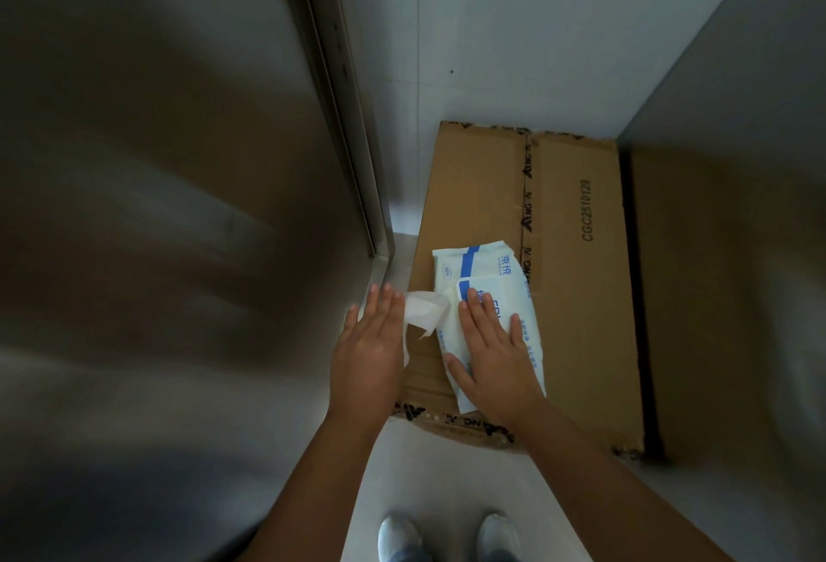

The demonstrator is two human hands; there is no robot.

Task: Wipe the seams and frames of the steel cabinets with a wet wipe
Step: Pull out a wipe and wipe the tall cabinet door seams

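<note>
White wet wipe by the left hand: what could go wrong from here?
1. The crumpled white wet wipe runs from under the left hand to the white-and-blue wipe pack; a tug might tear it or drag out extra sheets.
2. That pack lies askew on a second pack near the brown cardboard box's front edge; if the flat right hand lifts, it could slide off.

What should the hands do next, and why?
Probably pull the white crumpled wet wipe clear with the left hand, since its end seems to touch the white-and-blue wipe pack that the flat right hand presses onto the brown cardboard box.
</note>
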